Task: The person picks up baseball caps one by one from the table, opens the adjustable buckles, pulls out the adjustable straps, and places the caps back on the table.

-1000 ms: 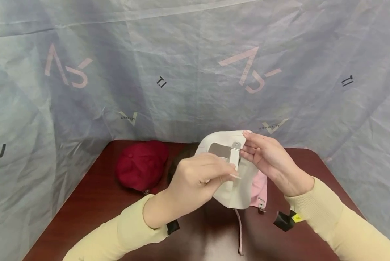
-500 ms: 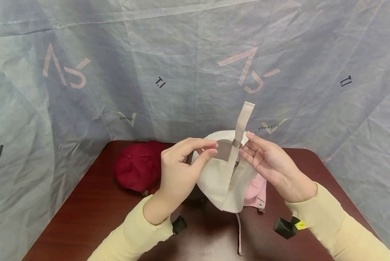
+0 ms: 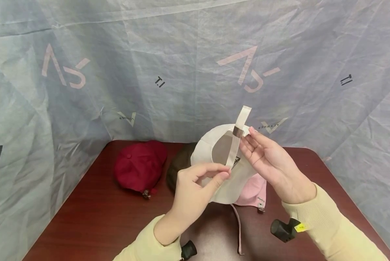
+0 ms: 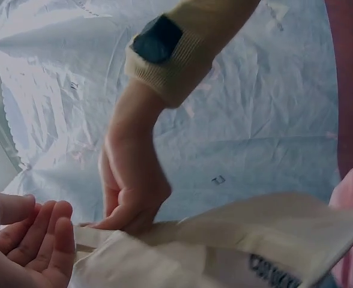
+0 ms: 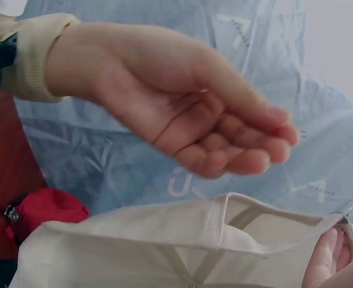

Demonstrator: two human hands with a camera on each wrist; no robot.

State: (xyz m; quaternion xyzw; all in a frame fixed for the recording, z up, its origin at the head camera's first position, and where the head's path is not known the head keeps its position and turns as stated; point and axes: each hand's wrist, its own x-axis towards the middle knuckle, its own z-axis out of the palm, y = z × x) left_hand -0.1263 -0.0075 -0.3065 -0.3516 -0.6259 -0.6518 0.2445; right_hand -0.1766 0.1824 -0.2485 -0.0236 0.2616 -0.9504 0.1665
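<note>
In the head view a white cap (image 3: 201, 152) is held up above the table, its back opening facing the camera. Its strap (image 3: 233, 152) runs through a metal buckle (image 3: 237, 132), and the free tail sticks up. My right hand (image 3: 276, 166) grips the cap's edge beside the buckle, thumb on top; the left wrist view also shows this right hand (image 4: 131, 180) at the edge. My left hand (image 3: 195, 192) is in front of the lower strap, its thumb and fingers loosely bent. From the right wrist, that left hand (image 5: 188, 108) appears apart from the cap, with nothing between its fingertips.
A dark red cap (image 3: 139, 165) lies at the left of the brown table (image 3: 93, 217). A dark brown cap (image 3: 178, 166) and a pink cap (image 3: 255, 192) sit partly hidden behind the white one. A thin pink strap (image 3: 239, 232) trails forward. A printed grey curtain (image 3: 188, 65) hangs behind.
My left hand let go of the strap's tail, which sprang upward, then drew back and came down near the lower strap. The white cap has tilted and risen slightly in my right hand.
</note>
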